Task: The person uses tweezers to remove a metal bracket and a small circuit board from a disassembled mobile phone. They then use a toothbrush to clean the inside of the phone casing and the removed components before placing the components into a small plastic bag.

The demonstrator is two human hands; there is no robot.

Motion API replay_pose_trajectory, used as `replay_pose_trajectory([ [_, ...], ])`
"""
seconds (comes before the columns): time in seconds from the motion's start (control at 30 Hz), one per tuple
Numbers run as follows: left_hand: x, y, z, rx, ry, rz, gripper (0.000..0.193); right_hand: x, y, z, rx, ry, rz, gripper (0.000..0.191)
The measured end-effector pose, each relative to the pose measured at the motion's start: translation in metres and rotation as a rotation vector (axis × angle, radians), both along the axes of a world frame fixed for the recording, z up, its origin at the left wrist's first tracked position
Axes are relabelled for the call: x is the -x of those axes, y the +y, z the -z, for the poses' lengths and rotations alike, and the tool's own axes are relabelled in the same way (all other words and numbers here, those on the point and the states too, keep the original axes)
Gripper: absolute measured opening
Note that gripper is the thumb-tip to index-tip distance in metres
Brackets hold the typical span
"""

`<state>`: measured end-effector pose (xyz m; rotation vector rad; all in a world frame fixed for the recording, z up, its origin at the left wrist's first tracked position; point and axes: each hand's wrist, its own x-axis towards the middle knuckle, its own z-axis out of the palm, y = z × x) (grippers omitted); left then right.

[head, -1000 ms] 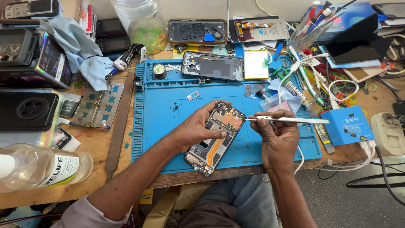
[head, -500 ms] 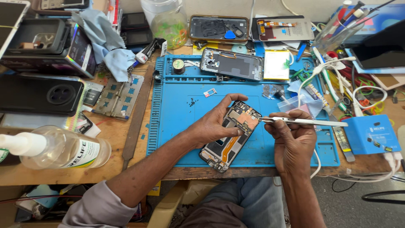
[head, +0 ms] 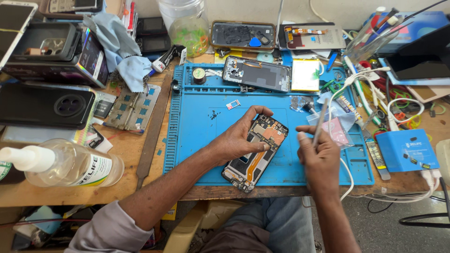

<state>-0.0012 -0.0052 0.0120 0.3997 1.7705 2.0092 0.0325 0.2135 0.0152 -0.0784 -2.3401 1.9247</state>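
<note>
- Lying tilted on the blue work mat, near its front edge, an opened phone shows its insides: dark boards, an orange flex strip down the middle, a copper-coloured patch near the top.
- Left hand grasps the opened phone from its left side; the thumb lies across the middle, the fingers curl over the top edge.
- Right hand sits just beside the phone on the right, apart from it; its fingers are closed around a slim metal tool that points up and away from the phone; it looks like tweezers, though the tip is too thin to tell.
- Farther back on the mat lies a second phone frame, with a pale yellow pad just beside it on the right and a small round tin to its left.
- Off the mat to the right sits a blue box, with white cables looping above it.
- On the wooden bench to the left lies a clear spray bottle on its side; behind it rest a black phone case and a light blue cloth.
- At the back stands a clear jar holding green bits.
</note>
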Motion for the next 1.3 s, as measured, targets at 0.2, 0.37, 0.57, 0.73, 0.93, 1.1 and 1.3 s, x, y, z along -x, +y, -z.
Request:
replay_pose_trajectory([
  [0.2,0.000,-0.008,0.001,0.040,-0.063,-0.029,0.085,-0.011,-0.028,-0.004,-0.361,-0.011,0.056,0.034],
  [0.37,0.003,-0.009,0.011,0.049,0.058,-0.024,0.086,-0.007,-0.031,0.010,0.026,-0.040,0.010,0.024],
  [0.57,0.008,-0.015,0.017,0.019,-0.089,-0.008,0.092,-0.005,-0.025,0.035,0.145,-0.011,-0.031,0.017],
  [0.73,0.011,-0.028,0.038,-0.083,-0.112,0.044,0.093,-0.026,-0.026,0.052,-0.173,0.236,-0.036,0.013],
  [0.93,0.015,-0.042,0.053,-0.334,-0.239,0.075,0.069,-0.033,-0.037,0.052,-0.423,0.403,-0.025,0.011],
  [1.1,0.021,-0.008,0.040,-0.290,-0.229,0.072,0.070,-0.038,-0.005,0.025,-0.623,0.544,-0.080,0.015],
  [1.3,0.007,0.003,0.029,-0.124,-0.152,0.088,0.090,-0.041,0.001,0.024,-0.722,0.571,-0.267,0.019],
])
